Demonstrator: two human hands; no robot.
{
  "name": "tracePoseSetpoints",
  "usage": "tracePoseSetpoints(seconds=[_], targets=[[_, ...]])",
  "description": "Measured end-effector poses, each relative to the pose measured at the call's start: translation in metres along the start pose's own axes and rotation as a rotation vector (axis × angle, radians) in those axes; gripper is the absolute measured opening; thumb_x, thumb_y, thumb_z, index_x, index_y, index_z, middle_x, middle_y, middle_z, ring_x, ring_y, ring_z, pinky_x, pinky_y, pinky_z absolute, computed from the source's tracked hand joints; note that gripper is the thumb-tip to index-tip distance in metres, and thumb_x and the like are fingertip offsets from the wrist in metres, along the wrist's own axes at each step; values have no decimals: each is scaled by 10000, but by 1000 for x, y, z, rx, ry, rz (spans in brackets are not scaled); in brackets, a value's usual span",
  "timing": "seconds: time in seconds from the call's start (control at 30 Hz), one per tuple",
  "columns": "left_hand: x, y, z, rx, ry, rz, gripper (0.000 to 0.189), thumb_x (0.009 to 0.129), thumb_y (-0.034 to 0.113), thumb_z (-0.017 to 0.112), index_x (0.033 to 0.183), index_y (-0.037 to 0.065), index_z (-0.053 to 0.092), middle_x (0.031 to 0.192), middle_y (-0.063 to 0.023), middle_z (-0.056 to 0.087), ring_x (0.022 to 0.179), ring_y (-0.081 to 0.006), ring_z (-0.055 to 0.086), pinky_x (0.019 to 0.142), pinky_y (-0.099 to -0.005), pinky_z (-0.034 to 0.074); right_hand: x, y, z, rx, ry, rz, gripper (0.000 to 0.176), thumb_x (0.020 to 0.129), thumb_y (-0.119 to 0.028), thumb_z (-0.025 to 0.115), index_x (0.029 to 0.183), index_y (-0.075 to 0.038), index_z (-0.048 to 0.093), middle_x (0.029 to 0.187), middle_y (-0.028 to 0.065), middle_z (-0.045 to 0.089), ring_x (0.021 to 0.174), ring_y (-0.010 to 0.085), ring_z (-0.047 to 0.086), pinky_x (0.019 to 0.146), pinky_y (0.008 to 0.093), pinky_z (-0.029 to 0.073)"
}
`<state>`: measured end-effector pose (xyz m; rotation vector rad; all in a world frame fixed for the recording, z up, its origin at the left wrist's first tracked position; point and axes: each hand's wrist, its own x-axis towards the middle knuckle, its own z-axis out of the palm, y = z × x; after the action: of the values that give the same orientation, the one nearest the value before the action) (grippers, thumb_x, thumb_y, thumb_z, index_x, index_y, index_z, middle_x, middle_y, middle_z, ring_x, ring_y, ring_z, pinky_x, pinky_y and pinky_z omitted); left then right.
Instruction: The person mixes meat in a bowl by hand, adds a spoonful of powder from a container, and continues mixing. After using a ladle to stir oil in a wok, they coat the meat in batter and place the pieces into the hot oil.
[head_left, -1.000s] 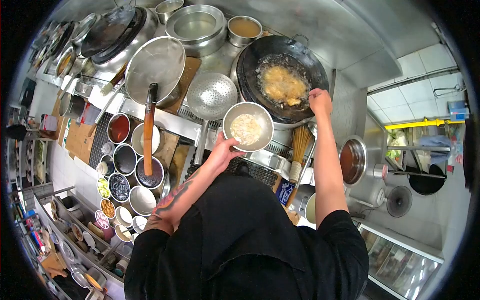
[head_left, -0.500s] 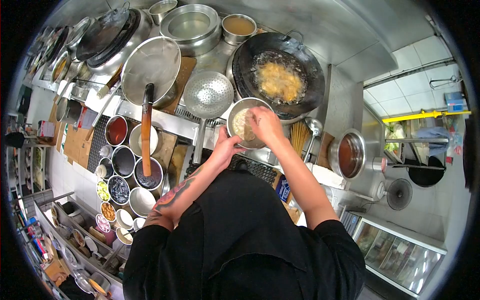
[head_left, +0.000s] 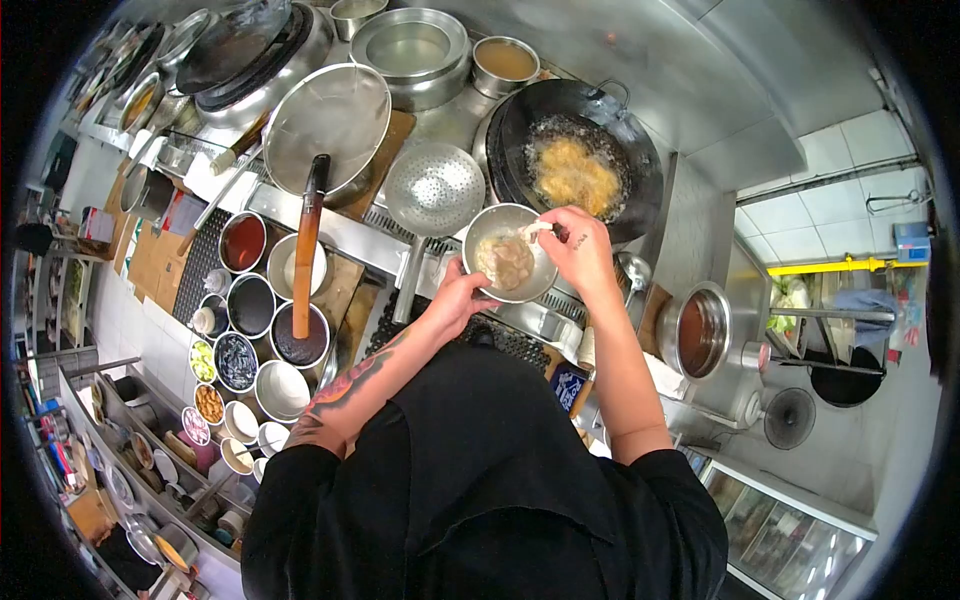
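My left hand (head_left: 462,298) is closed on the near left rim of a steel bowl (head_left: 541,272), which tilts so that its inside shows. Pale, wet, batter-coated pieces (head_left: 503,260) lie in the bowl. Above its right rim, my right hand (head_left: 580,248) pinches one pale battered piece (head_left: 538,230) between thumb and fingers. Just beyond that hand, a black wok (head_left: 645,185) holds bubbling oil with golden pieces (head_left: 575,175) frying in a cluster. Left of the bowl lies a perforated ladle (head_left: 435,190), its handle pointing toward me.
A large mesh strainer (head_left: 325,120) and a wooden-handled tool (head_left: 308,250) lie to the left, over several sauce pots (head_left: 243,243). Behind stand a wide steel pot (head_left: 410,50) and a smaller pot (head_left: 505,62) of brown liquid. At right is a pot of dark red sauce (head_left: 703,335).
My right hand has lifted from inside the bowl to its right rim, now with a battered piece in its fingers. The whole view has shifted slightly.
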<state>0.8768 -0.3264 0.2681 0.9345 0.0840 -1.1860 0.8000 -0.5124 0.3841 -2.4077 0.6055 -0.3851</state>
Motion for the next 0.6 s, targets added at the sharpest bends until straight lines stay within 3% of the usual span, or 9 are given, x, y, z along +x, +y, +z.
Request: tracePoseSetpoints(seconds=[0.07,0.23,0.3,0.33,0.4,0.5,0.53,0.6], targets=[[1,3,2,-17,-37,16,683,868,26,585,1439,18,211,1372,-200,435,1211,-313,551,895,-485,583,3,3,1,-6,-8,0,200,778,-176,697,934,-56,733,902,135,702,798,331,682,737,410,528],[6,12,4,-34,-23,17,688,868,25,578,1444,18,201,1367,-204,440,1209,-315,558,908,-487,581,18,31,17,82,-57,22,226,771,-166,709,962,-49,743,904,150,715,748,310,688,706,388,534],[5,13,5,-34,-6,23,683,869,25,575,1441,19,202,1362,-207,444,1203,-316,564,907,-485,582,21,37,18,91,-55,56,208,783,-134,719,963,-34,747,848,115,724,698,217,682,666,337,526],[5,14,5,-28,-5,23,679,869,25,574,1438,18,204,1359,-207,447,1200,-315,568,905,-482,585,22,39,17,93,-56,58,208,783,-134,719,963,-34,747,848,115,724,698,217,682,666,337,526],[8,18,5,-24,-2,30,674,869,25,572,1435,18,206,1355,-208,451,1196,-314,572,903,-479,587,29,40,15,294,-101,179,169,812,-107,719,959,-30,748,785,45,711,672,108,637,631,280,501],[11,21,4,-33,-3,19,665,873,20,567,1433,20,208,1354,-204,456,1193,-311,576,897,-473,590,47,45,7,385,-42,160,136,839,-87,711,955,-26,747,769,2,697,677,54,599,620,241,478],[13,21,4,-29,8,21,662,874,20,567,1432,21,210,1355,-203,457,1190,-310,578,895,-474,591,57,45,2,320,17,73,132,845,-86,704,955,-24,743,783,5,704,675,63,605,622,247,482],[17,21,2,-26,20,24,660,876,19,568,1431,23,211,1356,-202,457,1187,-308,580,893,-474,592,74,48,-6,354,72,90,129,847,-89,698,940,-7,735,780,19,707,689,80,617,635,262,489]])
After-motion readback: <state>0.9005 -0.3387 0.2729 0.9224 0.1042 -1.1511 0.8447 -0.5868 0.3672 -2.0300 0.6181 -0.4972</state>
